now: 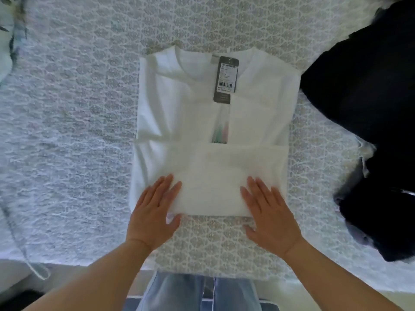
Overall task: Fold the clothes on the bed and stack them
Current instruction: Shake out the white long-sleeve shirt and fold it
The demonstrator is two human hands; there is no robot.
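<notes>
Two hands lie flat on a white T-shirt [213, 135] spread in the middle of the frame on a bed with a pale patterned bedspread [78, 108]. The left hand [152, 214] rests at the lower left corner of the shirt, fingers straight and close together, thumb lying along the near edge of the cloth. The right hand [269, 214] mirrors it at the lower right corner, fingers straight and slightly spread, thumb on the bedspread just below the hem. Neither hand grips anything; both palms press down on the fabric.

The shirt's sides are folded inward, and its lower part is doubled up toward the collar, making a flat band across the lower middle of the frame. Its neckline points to the top of the frame. A dark grey hang tag [225, 78] with a barcode lies on the chest, just below the collar, and a faint pastel print shows beneath it.

At the right edge of the frame, just beside the shirt's shoulder, sits a heap of black clothing [363, 104]. Light blue jeans [197, 292] on the person's legs show at the bottom centre.
</notes>
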